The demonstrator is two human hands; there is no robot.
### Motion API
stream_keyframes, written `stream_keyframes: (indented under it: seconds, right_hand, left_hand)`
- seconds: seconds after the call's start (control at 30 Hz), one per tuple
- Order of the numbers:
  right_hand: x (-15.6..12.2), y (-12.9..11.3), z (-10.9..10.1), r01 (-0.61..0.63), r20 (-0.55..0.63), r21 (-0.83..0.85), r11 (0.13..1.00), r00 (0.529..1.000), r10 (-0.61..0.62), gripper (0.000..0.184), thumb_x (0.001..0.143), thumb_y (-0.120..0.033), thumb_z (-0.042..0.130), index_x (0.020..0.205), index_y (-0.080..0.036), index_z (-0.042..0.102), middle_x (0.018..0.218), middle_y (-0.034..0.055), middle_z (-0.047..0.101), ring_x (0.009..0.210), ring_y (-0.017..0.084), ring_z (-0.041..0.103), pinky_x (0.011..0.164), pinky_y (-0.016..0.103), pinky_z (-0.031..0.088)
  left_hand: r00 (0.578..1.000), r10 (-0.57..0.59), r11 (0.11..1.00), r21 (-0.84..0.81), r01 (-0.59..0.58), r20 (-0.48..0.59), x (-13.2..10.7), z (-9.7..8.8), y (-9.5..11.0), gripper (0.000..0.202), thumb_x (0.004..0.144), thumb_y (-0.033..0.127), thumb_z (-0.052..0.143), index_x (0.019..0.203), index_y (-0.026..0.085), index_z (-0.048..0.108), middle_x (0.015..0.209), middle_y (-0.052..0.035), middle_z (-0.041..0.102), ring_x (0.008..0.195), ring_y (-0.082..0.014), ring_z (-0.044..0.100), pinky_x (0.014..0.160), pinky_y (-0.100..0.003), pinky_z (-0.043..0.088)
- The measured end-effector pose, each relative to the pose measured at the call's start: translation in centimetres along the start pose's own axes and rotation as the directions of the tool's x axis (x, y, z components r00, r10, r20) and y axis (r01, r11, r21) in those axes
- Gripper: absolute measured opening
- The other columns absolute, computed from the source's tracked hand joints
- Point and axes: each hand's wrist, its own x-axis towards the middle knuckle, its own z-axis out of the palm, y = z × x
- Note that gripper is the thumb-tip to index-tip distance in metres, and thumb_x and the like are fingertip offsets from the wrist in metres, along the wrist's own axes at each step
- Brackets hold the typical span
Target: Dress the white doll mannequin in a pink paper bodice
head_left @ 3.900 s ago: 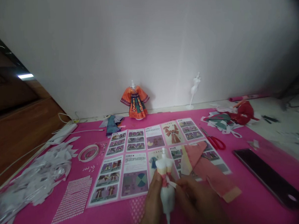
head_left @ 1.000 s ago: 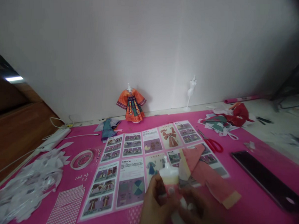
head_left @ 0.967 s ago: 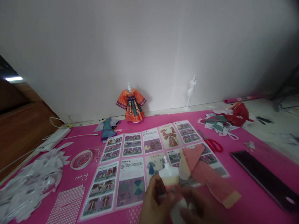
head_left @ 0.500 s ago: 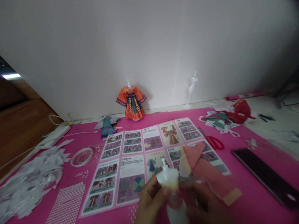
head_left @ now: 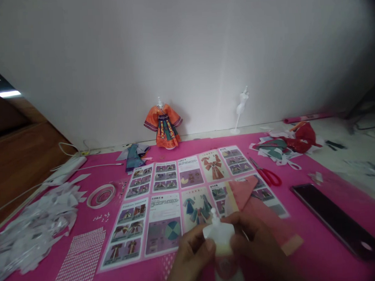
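Note:
Upright between my hands at the bottom centre is a small white mannequin (head_left: 219,233), its neck knob uppermost. A pale yellow and pink wrap goes round its chest; the lower body runs out of the frame. My left hand (head_left: 194,254) is closed on its left side, the thumb on the front. My right hand (head_left: 257,243) has its fingers bent against the right side, at the shoulder and chest. A salmon-pink cloth piece (head_left: 265,216) with a pale orange edge lies just beyond my right hand, partly hidden by it.
A printed instruction sheet (head_left: 161,218) lies on the pink mat (head_left: 119,280). Red-handled scissors (head_left: 270,177) and a dark phone (head_left: 334,219) are to the right, a tape roll (head_left: 101,196) and plastic wrappers (head_left: 32,230) left. A dressed mannequin (head_left: 164,125) and a bare mannequin (head_left: 242,103) stand at the wall.
The mannequin has shifted slightly right and down in view. My right hand has come up to its shoulder and chest, while my left hand has stayed closed on it.

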Motion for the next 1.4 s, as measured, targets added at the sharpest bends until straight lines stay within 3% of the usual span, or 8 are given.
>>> stream_keyframes:
  seconds: [0.2, 0.43, 0.67, 0.87, 1.03, 1.17, 1.3, 1.4]
  right_hand:
    - [0.1, -0.3, 0.3, 0.026, -0.023, -0.082, 0.996, 0.999, -0.028, 0.025, 0.07, -0.038, 0.071, 0.088, -0.021, 0.072, 0.062, -0.0017, 0.058, 0.057, 0.012, 0.05, 0.053, 0.022, 0.037]
    - [0.2, -0.4, 1.0, 0.079, -0.098, -0.227, 0.971, 0.99, -0.103, 0.029, 0.077, -0.043, 0.063, 0.091, -0.02, 0.072, 0.064, 0.0003, 0.058, 0.057, 0.014, 0.049, 0.052, 0.023, 0.039]
    - [2.3, -1.8, 1.3, 0.02, 0.029, -0.127, 0.992, 0.999, -0.017, 0.033, 0.077, -0.049, 0.064, 0.088, -0.018, 0.063, 0.066, -0.0013, 0.059, 0.058, 0.012, 0.052, 0.054, 0.023, 0.042]
    - [4.9, -2.1, 2.0, -0.041, 0.114, 0.118, 0.992, 0.993, 0.028, 0.045, 0.077, -0.063, 0.059, 0.076, -0.021, 0.043, 0.041, -0.0129, 0.033, 0.034, 0.005, 0.026, 0.035, 0.017, 0.021]
    - [5.9, -1.6, 1.7, -0.015, 0.142, 0.127, 0.992, 0.99, -0.004, 0.042, 0.079, -0.059, 0.062, 0.081, -0.02, 0.045, 0.045, -0.0122, 0.037, 0.036, 0.004, 0.027, 0.038, 0.017, 0.02]
    - [6.2, -1.3, 0.8, 0.013, 0.125, 0.134, 0.991, 0.992, -0.03, 0.049, 0.078, -0.063, 0.06, 0.096, -0.017, 0.054, 0.046, -0.0126, 0.03, 0.037, 0.005, 0.022, 0.039, 0.019, 0.018]
    - [6.4, -0.9, -0.2, 0.028, 0.111, -0.016, 0.999, 0.993, -0.026, 0.059, 0.072, -0.066, 0.064, 0.105, -0.018, 0.054, 0.052, -0.0089, 0.041, 0.042, 0.008, 0.033, 0.042, 0.02, 0.025]
    - [6.5, -0.1, -0.4, 0.073, 0.077, -0.096, 0.993, 0.995, -0.066, 0.066, 0.069, -0.073, 0.061, 0.106, -0.019, 0.055, 0.054, -0.0079, 0.04, 0.042, 0.008, 0.033, 0.041, 0.02, 0.025]
  left_hand:
    - [0.998, -0.002, 1.0, 0.004, 0.001, 0.067, 0.3, -0.5, -0.3, 0.036, 0.078, 0.04, 0.07, 0.105, 0.017, 0.071, 0.084, -0.0081, 0.069, 0.084, -0.021, 0.062, 0.069, -0.026, 0.039]
    - [1.0, -0.002, 0.998, 0.057, 0.003, -0.014, 0.8, -0.5, -0.3, 0.034, 0.076, 0.041, 0.071, 0.1, 0.016, 0.073, 0.078, -0.0067, 0.069, 0.084, -0.0219, 0.061, 0.073, -0.027, 0.04]
    - [0.998, 0.032, 0.996, 0.09, -0.028, -0.049, 1.4, -0.7, -0.2, 0.042, 0.082, 0.046, 0.064, 0.108, 0.014, 0.067, 0.089, -0.0096, 0.071, 0.09, -0.025, 0.062, 0.079, -0.032, 0.044]
    - [0.995, 0.092, 0.996, -0.021, -0.092, 0.03, 2.0, -0.8, -0.2, 0.032, 0.076, 0.033, 0.074, 0.102, 0.018, 0.064, 0.1, -0.0088, 0.069, 0.093, -0.0219, 0.061, 0.081, -0.03, 0.043]
    - [0.994, 0.107, 0.994, -0.009, -0.107, -0.038, 2.3, -1.2, -0.9, 0.026, 0.072, 0.027, 0.078, 0.092, 0.017, 0.065, 0.096, -0.0073, 0.069, 0.09, -0.0199, 0.062, 0.076, -0.028, 0.043]
    - [0.998, 0.042, 0.984, -0.169, -0.051, -0.054, 2.2, -0.8, -1.1, 0.032, 0.07, 0.03, 0.078, 0.098, 0.017, 0.068, 0.089, -0.0072, 0.07, 0.08, -0.0195, 0.064, 0.072, -0.028, 0.043]
    - [0.998, -0.057, 0.939, -0.339, 0.06, 0.018, 2.1, -1.0, -0.8, 0.035, 0.071, 0.033, 0.073, 0.101, 0.016, 0.069, 0.091, -0.0097, 0.069, 0.084, -0.0239, 0.065, 0.076, -0.032, 0.045]
    - [0.989, -0.147, 0.927, -0.349, 0.14, 0.005, 2.1, -2.1, -0.4, 0.04, 0.07, 0.043, 0.07, 0.098, 0.014, 0.068, 0.085, -0.0103, 0.069, 0.081, -0.0256, 0.065, 0.072, -0.032, 0.047]
